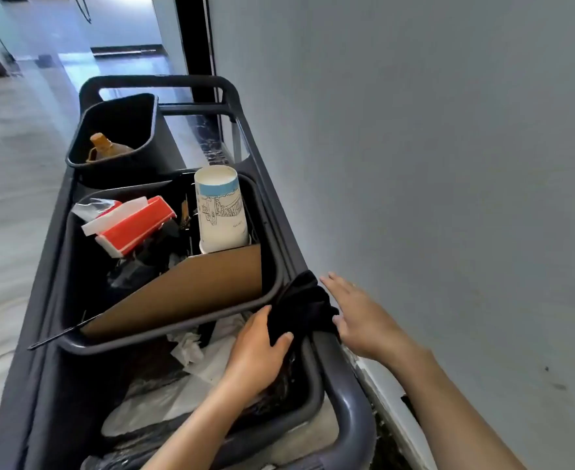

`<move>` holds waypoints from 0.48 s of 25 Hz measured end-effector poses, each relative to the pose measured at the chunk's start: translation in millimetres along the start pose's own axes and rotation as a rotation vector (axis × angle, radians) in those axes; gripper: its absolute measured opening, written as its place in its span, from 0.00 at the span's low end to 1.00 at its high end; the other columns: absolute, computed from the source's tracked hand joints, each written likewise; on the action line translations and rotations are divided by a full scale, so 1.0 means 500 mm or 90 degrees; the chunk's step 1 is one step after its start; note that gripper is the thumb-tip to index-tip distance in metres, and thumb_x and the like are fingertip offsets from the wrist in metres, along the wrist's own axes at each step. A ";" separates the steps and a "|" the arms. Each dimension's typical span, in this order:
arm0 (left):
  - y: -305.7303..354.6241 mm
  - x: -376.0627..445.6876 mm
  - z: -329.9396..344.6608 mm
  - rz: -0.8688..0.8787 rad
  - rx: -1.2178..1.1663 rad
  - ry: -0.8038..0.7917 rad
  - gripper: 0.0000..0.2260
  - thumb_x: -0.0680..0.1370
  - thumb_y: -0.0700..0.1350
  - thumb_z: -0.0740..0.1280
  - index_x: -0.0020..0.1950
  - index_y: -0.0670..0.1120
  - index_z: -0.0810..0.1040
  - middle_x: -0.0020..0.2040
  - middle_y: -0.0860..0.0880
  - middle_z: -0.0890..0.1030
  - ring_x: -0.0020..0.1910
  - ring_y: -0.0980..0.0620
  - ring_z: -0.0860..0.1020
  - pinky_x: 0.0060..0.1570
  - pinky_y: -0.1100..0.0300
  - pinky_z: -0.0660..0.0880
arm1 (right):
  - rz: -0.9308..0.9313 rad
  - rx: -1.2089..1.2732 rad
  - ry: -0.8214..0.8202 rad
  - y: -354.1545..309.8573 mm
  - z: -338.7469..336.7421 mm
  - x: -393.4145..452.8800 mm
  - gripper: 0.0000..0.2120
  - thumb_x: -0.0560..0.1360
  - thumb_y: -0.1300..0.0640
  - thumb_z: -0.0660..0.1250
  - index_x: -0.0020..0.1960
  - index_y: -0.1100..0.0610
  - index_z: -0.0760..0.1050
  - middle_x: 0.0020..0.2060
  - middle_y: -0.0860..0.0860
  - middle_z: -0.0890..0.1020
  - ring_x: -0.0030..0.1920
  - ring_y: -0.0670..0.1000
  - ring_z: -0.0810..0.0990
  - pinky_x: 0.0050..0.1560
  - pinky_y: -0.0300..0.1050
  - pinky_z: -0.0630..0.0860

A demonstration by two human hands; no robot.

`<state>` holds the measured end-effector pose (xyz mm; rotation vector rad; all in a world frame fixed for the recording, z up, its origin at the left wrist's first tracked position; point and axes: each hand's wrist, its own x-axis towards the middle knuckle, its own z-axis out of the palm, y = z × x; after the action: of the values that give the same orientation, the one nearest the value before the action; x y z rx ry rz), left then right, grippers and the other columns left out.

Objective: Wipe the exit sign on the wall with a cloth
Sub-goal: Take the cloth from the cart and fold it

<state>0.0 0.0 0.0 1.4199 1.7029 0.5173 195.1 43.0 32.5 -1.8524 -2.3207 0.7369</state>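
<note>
A black cloth (302, 307) lies bunched over the right rail of a dark grey cleaning cart (350, 412). My left hand (257, 351) grips the cloth from the left, thumb pressed onto the fabric. My right hand (360, 317) rests against the cloth's right side with its fingers spread flat. No exit sign is in view. The pale grey wall (432, 164) fills the right side of the view.
The cart holds a middle black bin (272, 232) with a paper cup (221, 208), a red tissue pack (133, 225) and cardboard (191, 290). A far bin (143, 106) holds a brown bottle (104, 147). A near bin holds crumpled paper. The corridor floor runs along the left.
</note>
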 end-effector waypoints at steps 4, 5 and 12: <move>-0.009 0.031 0.001 0.000 -0.004 -0.012 0.30 0.78 0.46 0.69 0.78 0.50 0.61 0.73 0.48 0.72 0.71 0.48 0.69 0.69 0.53 0.68 | 0.028 0.073 -0.107 -0.006 0.000 0.050 0.45 0.69 0.72 0.56 0.78 0.41 0.48 0.79 0.45 0.56 0.76 0.50 0.59 0.70 0.43 0.62; -0.011 0.037 0.002 -0.005 0.007 -0.013 0.30 0.77 0.45 0.69 0.78 0.50 0.62 0.72 0.48 0.73 0.71 0.48 0.70 0.68 0.54 0.68 | 0.039 0.088 -0.125 -0.004 0.000 0.060 0.47 0.69 0.72 0.56 0.77 0.39 0.47 0.78 0.45 0.59 0.74 0.52 0.64 0.66 0.43 0.67; -0.017 0.044 -0.037 0.040 0.079 -0.033 0.16 0.78 0.47 0.69 0.65 0.55 0.77 0.58 0.54 0.80 0.58 0.54 0.78 0.52 0.62 0.72 | 0.078 0.091 -0.103 0.012 0.002 0.052 0.39 0.68 0.68 0.60 0.74 0.40 0.59 0.67 0.50 0.75 0.61 0.55 0.76 0.52 0.43 0.74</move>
<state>-20.0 22.3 -3.2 1.5663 1.6781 0.4101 193.2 67.9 23.4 -1.9515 -2.1916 1.0754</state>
